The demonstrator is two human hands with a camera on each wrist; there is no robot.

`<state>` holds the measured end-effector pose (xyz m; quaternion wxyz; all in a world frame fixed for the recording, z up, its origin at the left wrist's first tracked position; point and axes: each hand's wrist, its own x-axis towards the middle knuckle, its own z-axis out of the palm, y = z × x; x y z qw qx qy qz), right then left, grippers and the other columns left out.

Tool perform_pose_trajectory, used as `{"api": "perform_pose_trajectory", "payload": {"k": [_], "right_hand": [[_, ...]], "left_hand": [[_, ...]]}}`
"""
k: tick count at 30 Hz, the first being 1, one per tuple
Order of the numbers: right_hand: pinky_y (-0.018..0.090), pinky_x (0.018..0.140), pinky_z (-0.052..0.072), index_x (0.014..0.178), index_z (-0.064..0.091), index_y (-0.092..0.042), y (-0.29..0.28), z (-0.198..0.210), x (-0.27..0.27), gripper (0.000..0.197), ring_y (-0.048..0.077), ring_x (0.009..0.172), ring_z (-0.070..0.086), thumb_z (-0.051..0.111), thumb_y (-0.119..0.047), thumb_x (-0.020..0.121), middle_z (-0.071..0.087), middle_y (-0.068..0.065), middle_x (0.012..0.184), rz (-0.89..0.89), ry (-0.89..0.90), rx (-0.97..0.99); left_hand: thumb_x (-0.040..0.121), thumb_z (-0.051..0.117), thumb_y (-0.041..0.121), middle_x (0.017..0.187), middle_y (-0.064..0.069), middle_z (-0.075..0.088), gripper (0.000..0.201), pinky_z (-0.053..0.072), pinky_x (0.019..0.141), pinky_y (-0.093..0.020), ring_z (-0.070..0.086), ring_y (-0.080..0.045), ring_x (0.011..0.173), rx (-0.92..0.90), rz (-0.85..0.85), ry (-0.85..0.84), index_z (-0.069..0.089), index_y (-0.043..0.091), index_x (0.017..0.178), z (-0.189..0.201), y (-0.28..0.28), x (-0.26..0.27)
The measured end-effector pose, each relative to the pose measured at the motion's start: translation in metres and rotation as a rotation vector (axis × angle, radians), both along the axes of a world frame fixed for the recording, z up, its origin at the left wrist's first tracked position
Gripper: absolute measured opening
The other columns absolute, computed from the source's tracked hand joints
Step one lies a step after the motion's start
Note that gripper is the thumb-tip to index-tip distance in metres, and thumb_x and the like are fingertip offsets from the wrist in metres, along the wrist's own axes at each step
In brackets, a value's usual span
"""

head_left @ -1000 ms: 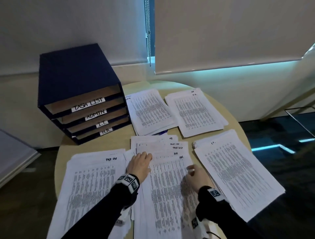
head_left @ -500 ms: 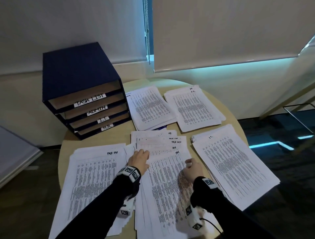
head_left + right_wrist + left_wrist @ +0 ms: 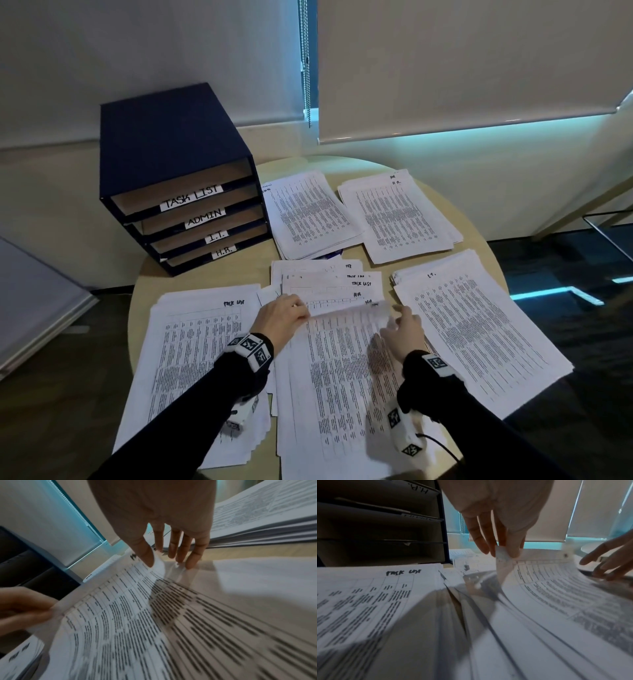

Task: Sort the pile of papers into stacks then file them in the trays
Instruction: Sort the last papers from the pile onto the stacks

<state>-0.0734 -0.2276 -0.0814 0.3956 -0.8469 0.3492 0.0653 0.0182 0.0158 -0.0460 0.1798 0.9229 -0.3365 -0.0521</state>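
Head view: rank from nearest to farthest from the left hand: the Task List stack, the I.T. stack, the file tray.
1. Task List stack, just left of the left hand.
2. I.T. stack, across the pile, right.
3. File tray, far back left.

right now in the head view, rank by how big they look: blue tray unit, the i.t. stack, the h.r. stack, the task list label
1. blue tray unit
2. I.T. stack, nearer the camera, so unsure against the unit
3. H.R. stack
4. TASK LIST label
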Motion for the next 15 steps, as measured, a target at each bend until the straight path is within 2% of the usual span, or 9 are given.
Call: {"api": "perform_pose_trajectory", "payload": {"k": [2,4,6,7,9,11,13,15], "right_hand": [[0.045,0.101,0.041,0.139,0.035,-0.015,-0.004,0.005,0.001,0.071,0.030,0.113,0.048,0.072,-0.017,0.078,0.043,0.013,0.125,0.011,-0.031,0.052],[0.046,0.100,0.041,0.132,0.045,-0.016,-0.009,0.004,0.002,0.064,0.030,0.113,0.047,0.075,-0.026,0.077,0.046,0.010,0.120,0.037,-0.031,0.089],[0.044,0.093,0.047,0.104,0.063,-0.015,-0.010,0.005,0.001,0.029,0.029,0.105,0.054,0.071,-0.027,0.079,0.058,0.010,0.110,0.042,-0.062,0.137],[0.040,0.085,0.049,0.088,0.064,-0.016,-0.009,0.009,-0.001,0.009,0.027,0.097,0.058,0.067,-0.023,0.082,0.063,0.008,0.097,0.049,-0.106,0.185],[0.034,0.073,0.048,0.073,0.057,-0.020,-0.006,0.012,-0.005,0.017,0.024,0.081,0.060,0.057,-0.019,0.090,0.063,0.003,0.078,0.105,-0.154,0.227],[0.037,0.073,0.050,0.073,0.058,-0.019,-0.004,0.014,-0.007,0.021,0.023,0.076,0.062,0.051,-0.021,0.093,0.065,0.003,0.075,0.154,-0.158,0.211],[0.040,0.073,0.052,0.073,0.059,-0.020,-0.003,0.013,-0.007,0.023,0.021,0.073,0.061,0.048,-0.023,0.094,0.065,0.003,0.074,0.167,-0.127,0.172],[0.042,0.077,0.052,0.080,0.062,-0.017,-0.004,0.010,-0.005,0.020,0.022,0.078,0.062,0.049,-0.025,0.094,0.067,0.005,0.080,0.149,-0.094,0.171]], "left_hand": [[0.091,0.063,0.025,0.101,0.012,0.057,0.010,0.048,0.079,-0.026,0.054,-0.007,0.089,-0.121,0.023,0.095,0.072,0.020,0.090,0.001,0.004,-0.003],[0.091,0.065,0.024,0.102,0.013,0.055,0.007,0.049,0.084,-0.027,0.057,-0.006,0.085,-0.122,0.010,0.262,0.071,0.022,0.089,0.001,0.006,-0.001],[0.093,0.062,0.028,0.108,0.010,0.055,0.010,0.049,0.088,-0.029,0.059,-0.010,0.089,-0.097,0.049,0.391,0.070,0.021,0.092,0.001,0.004,0.002],[0.095,0.057,0.031,0.111,0.006,0.056,0.015,0.048,0.090,-0.031,0.058,-0.012,0.094,-0.099,0.103,0.438,0.068,0.020,0.097,0.001,0.001,0.005],[0.100,0.045,0.030,0.115,0.000,0.057,0.023,0.049,0.092,-0.038,0.057,-0.018,0.103,-0.108,0.229,0.468,0.063,0.017,0.109,-0.002,-0.006,0.011],[0.100,0.044,0.023,0.115,0.000,0.057,0.020,0.050,0.090,-0.035,0.056,-0.019,0.102,-0.028,0.270,0.429,0.059,0.018,0.111,-0.004,-0.012,0.015],[0.093,0.054,0.022,0.110,0.002,0.057,0.012,0.048,0.087,-0.031,0.056,-0.016,0.098,0.085,0.250,0.395,0.059,0.021,0.104,-0.003,-0.017,0.018],[0.084,0.064,0.024,0.101,0.004,0.059,0.014,0.048,0.082,-0.030,0.057,-0.016,0.093,0.163,0.228,0.352,0.058,0.022,0.097,0.003,-0.022,0.019]]}}
